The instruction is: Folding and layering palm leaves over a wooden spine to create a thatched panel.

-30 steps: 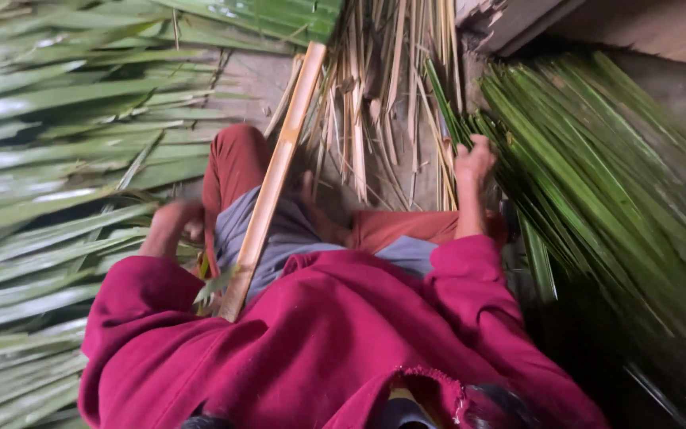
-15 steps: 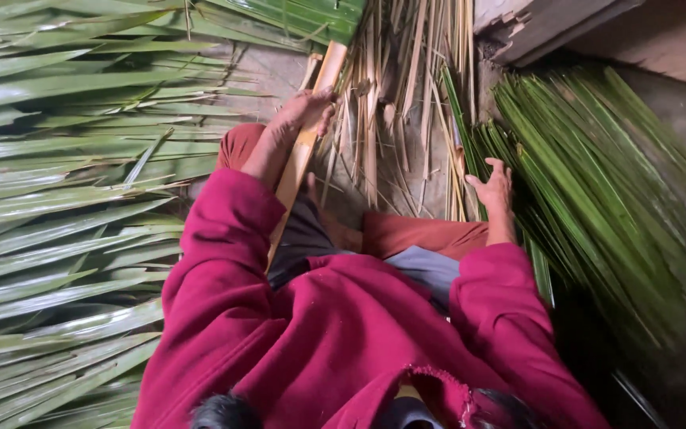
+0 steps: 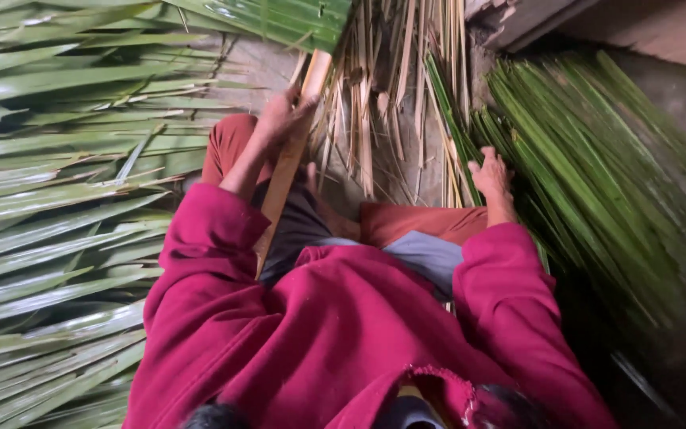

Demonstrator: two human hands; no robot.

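Palm leaves (image 3: 49,199) fill the whole left of our view, long flat green blades lying across one another. To our right a heap of narrow green strips (image 3: 589,167) slopes away beside a concrete edge, and between the two, ahead of our knees, lies a scatter of dry tan stalks (image 3: 375,103). A long pale stem (image 3: 291,163) runs from our lap up toward a green frond (image 3: 287,20) at the top of the frame. Our left hand (image 3: 279,119) is closed around that stem partway along it, fingers wrapped over the wood. Our right hand (image 3: 492,179) rests against the near edge of the strip heap, fingers loosely curled; we cannot tell whether it pinches a strip or only touches them. We judge that we are between strips: the stem is held steady, the right hand is at the heap. The next move seems to call for a firm hold on the stem while the right hand frees itself.
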